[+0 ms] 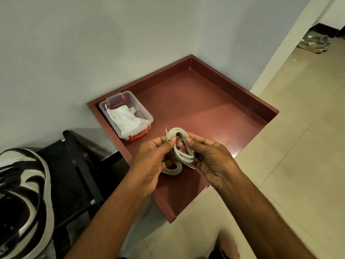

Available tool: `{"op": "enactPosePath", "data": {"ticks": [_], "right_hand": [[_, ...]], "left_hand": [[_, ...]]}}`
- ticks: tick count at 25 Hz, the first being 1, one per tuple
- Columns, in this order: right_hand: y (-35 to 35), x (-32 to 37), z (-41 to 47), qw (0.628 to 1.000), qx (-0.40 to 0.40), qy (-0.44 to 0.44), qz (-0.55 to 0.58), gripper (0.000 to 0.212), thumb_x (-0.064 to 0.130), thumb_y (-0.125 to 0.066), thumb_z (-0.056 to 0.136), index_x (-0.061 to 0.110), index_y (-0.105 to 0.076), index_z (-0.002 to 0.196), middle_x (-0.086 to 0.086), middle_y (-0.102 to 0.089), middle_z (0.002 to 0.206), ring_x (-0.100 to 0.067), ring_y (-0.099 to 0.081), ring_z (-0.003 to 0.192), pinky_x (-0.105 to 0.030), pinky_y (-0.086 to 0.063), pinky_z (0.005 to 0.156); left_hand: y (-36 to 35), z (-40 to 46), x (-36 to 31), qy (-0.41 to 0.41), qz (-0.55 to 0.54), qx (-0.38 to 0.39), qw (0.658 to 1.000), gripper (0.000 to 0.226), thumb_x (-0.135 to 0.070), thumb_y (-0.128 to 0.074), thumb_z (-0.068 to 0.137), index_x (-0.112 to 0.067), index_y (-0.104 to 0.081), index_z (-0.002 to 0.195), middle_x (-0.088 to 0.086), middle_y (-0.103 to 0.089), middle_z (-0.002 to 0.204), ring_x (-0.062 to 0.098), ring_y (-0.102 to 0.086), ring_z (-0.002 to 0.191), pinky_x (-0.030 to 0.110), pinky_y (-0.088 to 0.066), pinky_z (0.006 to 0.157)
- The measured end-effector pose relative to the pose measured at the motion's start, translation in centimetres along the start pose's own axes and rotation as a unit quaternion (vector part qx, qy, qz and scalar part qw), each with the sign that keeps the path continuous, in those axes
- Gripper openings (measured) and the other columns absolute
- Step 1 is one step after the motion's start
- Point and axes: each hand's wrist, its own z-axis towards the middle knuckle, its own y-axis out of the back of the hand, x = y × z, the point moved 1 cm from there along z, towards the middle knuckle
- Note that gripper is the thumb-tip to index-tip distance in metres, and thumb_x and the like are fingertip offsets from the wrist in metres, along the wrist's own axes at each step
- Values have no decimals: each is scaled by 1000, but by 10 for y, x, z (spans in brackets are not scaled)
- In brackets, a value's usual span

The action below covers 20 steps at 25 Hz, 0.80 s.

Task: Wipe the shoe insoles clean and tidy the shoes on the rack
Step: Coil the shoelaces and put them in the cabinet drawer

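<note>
Red-brown tray [205, 94] is set against the wall, extending beyond and under both hands. Black-and-white sneaker [24, 199] is seen well left of the left hand, on a dark rack [78, 176]. Clear plastic box [143, 111] with red latches is placed in the tray just beyond the left hand; white wipes [125, 117] are held inside it. A grey pair of shoes [314, 43] is seen on the floor far beyond the right hand. Left hand [151, 161]: fingers curled, coiled off-white shoelace [180, 144] pinched under the thumb. Right hand [212, 159]: fingers curled round the same coil from the other side. Second coiled lace [172, 170] is laid on the tray directly below the hands, partly hidden by the left hand. Insoles are not made out.
</note>
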Motion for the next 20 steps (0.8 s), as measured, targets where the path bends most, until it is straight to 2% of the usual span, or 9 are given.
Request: {"op": "enactPosePath", "data": {"ticks": [4, 9, 13, 16, 18, 20], "right_hand": [[8, 4, 4, 996, -54, 61, -33, 25, 0, -70, 80, -1, -72, 104, -16, -75, 94, -21, -70, 76, -36, -61, 73], [14, -1, 12, 983, -109, 126, -81, 15, 5, -76, 79, 4, -75, 94, -16, -73, 85, -17, -64, 65, -28, -59, 58], [23, -7, 26, 970, -150, 158, -106, 11, 6, -77, 80, 5, -75, 91, -10, -72, 76, -15, -62, 63, -25, -54, 58], [28, -14, 35, 960, -178, 167, -140, 9, 12, -79, 79, 10, -76, 87, -5, -74, 75, -20, -70, 68, -34, -59, 62], [31, -19, 39, 949, -176, 180, -188, 11, 20, -81, 77, 15, -77, 86, -2, -75, 77, -23, -73, 73, -42, -61, 69], [32, -23, 43, 938, -178, 198, -223, 11, 24, -83, 76, 19, -78, 84, 2, -76, 77, -18, -73, 74, -43, -61, 71]], "left_hand": [[-3, 0, 1, -50, 45, -49, 997, 21, -8, -63, 93, -12, -65, 113, 7, -76, 100, 20, -74, 89, 33, -61, 77], [-10, 2, 7, -67, 98, -65, 991, 20, -8, -66, 92, -18, -65, 109, 3, -73, 105, 14, -73, 93, 23, -57, 71], [-15, 6, 13, -71, 149, -73, 984, 18, -15, -70, 90, -24, -65, 105, -7, -70, 101, 3, -68, 95, 22, -54, 79], [-16, 7, 14, -75, 167, -79, 980, 19, -11, -69, 90, -23, -66, 104, -10, -70, 97, -1, -68, 86, 17, -52, 74], [-15, 9, 15, -75, 180, -84, 977, 21, -11, -69, 90, -24, -65, 107, -4, -70, 101, 6, -68, 92, 20, -53, 74], [-15, 9, 15, -73, 174, -83, 979, 22, -9, -68, 90, -23, -65, 107, 1, -70, 101, 11, -68, 91, 20, -53, 70]]}}
